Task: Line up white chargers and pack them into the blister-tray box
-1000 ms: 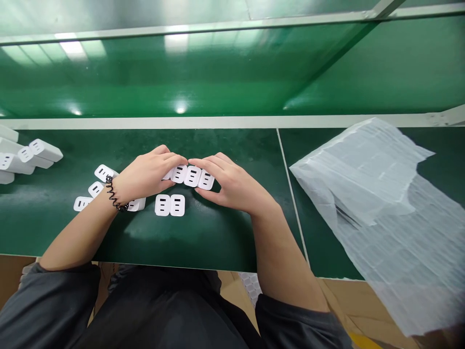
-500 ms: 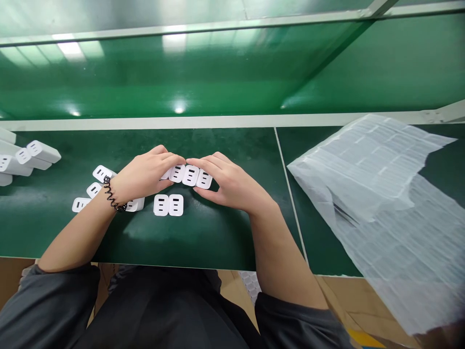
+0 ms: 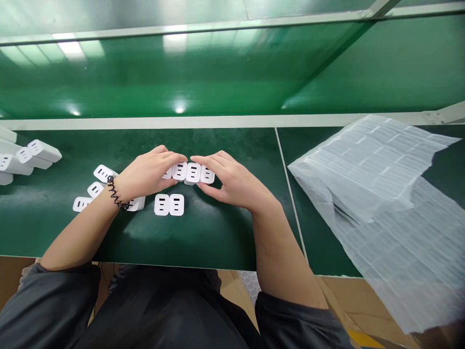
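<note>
A short row of white USB chargers (image 3: pixel 193 172) stands between my hands, their port faces turned up. My left hand (image 3: pixel 150 172) grips the left end of the row, thumb on the near side and fingers on the far side, hiding part of the leftmost charger. On the right end my right hand (image 3: pixel 234 182) is closed the same way. Just nearer to me, two chargers (image 3: pixel 169 205) stand side by side on the green table (image 3: pixel 203 242). More white chargers (image 3: pixel 104 173) lie around my left wrist, partly covered by my forearm.
At the far left is a pile of white chargers (image 3: pixel 39 151). Translucent plastic packing sheets (image 3: pixel 381 194) spread over the table's right part and hang past its front edge. A white rail (image 3: pixel 232 121) runs along the back. Cardboard (image 3: pixel 348 300) shows below the table.
The held row has shifted slightly right and away from me, and its right end now sits more level with the rest. My right hand has moved a little right with it.
</note>
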The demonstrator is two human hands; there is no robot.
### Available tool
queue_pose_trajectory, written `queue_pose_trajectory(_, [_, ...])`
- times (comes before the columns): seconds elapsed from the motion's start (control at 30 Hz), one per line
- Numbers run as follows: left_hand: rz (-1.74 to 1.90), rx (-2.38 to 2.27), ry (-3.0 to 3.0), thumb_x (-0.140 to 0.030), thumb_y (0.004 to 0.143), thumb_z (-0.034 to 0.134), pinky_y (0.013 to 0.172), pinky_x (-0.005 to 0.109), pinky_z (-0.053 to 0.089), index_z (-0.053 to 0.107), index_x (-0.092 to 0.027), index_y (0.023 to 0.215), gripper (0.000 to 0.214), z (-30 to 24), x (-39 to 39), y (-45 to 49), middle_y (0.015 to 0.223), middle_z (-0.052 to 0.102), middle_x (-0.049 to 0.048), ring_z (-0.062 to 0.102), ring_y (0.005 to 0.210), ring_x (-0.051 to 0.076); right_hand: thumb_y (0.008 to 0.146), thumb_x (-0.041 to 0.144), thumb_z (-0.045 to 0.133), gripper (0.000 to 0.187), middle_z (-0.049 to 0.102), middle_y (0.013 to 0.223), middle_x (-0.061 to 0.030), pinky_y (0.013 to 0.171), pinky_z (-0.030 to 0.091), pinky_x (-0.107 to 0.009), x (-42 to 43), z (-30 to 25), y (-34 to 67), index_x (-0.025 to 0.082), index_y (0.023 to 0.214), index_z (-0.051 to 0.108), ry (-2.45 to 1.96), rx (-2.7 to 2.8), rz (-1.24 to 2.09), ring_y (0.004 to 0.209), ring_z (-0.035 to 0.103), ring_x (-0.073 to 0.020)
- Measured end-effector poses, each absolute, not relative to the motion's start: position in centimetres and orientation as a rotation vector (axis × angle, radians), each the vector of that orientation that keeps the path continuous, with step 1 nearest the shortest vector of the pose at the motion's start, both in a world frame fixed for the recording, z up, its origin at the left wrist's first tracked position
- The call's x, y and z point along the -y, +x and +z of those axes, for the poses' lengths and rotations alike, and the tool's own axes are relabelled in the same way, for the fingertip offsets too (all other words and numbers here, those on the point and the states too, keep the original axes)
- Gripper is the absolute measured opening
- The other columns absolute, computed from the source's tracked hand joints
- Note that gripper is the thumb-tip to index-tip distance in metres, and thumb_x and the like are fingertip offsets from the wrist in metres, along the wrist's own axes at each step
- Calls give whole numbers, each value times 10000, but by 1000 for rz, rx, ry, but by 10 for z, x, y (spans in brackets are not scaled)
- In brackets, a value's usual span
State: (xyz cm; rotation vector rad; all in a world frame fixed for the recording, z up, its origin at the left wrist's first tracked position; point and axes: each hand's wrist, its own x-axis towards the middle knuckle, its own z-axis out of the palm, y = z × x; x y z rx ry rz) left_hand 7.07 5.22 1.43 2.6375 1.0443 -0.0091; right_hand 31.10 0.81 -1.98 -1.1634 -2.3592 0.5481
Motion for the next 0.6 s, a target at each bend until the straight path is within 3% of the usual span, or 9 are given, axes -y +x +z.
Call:
queue_pose_trajectory(0.33, [-74, -1086, 2617, -406, 899, 630, 854, 325, 497, 446, -206, 1419, 587, 15, -52, 70, 1326, 615, 73, 540, 1152, 244, 913, 361, 586, 503, 690, 1183, -64, 851, 569, -501, -6, -5, 327, 298, 1401, 482, -1367, 1997, 394, 1027, 631, -290])
queue_pose_trajectory(0.5, [-122, -1107, 2594, -393, 895, 643, 782, 311, 488, 485, -222, 1363, 522, 16, -54, 68, 1227, 648, 53, 573, 1088, 238, 946, 452, 527, 521, 648, 1273, -82, 825, 587, -460, -4, -10, 311, 300, 1434, 424, -1378, 1785, 439, 954, 662, -258])
queue_pose_trajectory(0.6, [-144, -1114, 2605, -375, 887, 643, 782, 317, 486, 492, -213, 1345, 509, 18, -55, 66, 1179, 656, 67, 582, 1081, 247, 954, 444, 512, 466, 623, 1286, -92, 867, 581, -449, -5, -19, 295, 286, 1390, 470, -1274, 1765, 550, 1032, 653, -261])
